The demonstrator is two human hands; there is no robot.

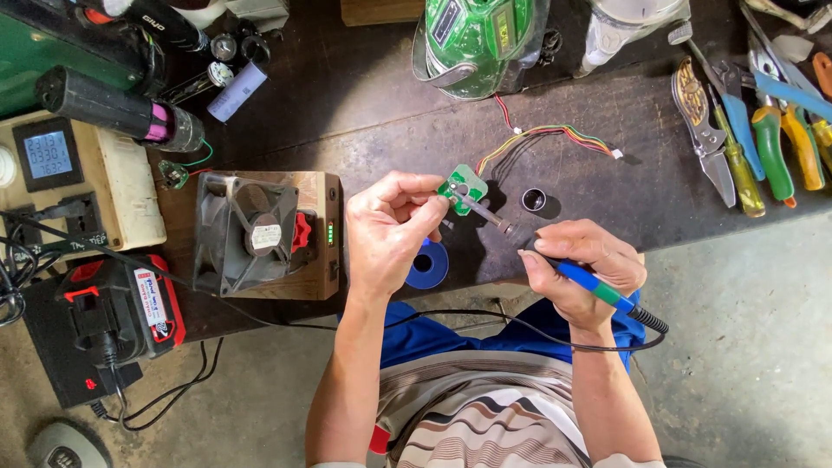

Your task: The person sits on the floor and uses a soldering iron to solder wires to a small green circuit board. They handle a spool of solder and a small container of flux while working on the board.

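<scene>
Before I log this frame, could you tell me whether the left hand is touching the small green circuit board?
Touching: the head view shows the left hand pinching the green circuit board at its fingertips.

Light: bright, even, diffuse, from overhead.
Shadows: soft, short, beneath the hand-tools (763,130) on the dark surface (364,113).
Glare: mild sheen on the green helmet (477,35).
Focus: sharp throughout.
Edges: wide-angle bending.

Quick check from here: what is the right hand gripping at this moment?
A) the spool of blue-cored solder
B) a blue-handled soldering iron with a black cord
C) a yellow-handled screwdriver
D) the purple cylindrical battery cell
B: the right hand wraps around the blue-handled soldering iron, its tip toward the small green circuit board pinched in the left hand.
</scene>
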